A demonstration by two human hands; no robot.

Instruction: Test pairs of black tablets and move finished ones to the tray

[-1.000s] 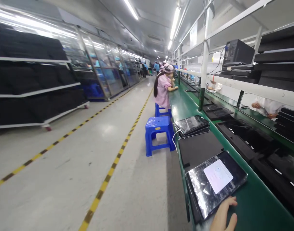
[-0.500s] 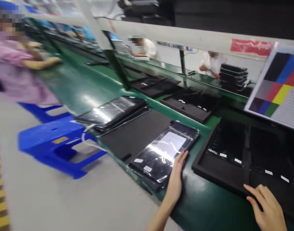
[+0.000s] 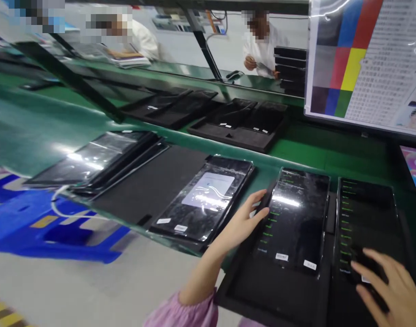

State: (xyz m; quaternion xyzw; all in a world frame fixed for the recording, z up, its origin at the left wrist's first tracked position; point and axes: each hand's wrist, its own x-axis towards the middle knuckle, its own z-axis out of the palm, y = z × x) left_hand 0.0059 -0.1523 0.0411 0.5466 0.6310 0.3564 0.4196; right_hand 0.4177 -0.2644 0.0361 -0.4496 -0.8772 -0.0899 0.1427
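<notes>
On the green desk, a black foam tray lies at my near edge and carries two black tablets side by side. My left hand is open, its fingers together against the edge of the left tablet, not gripping. My right hand lies spread over the lower screen of the right tablet, not clamped. Risk: bare fingertips can smear the glossy screens, and a careless push can shift the tray toward the near edge.
</notes>
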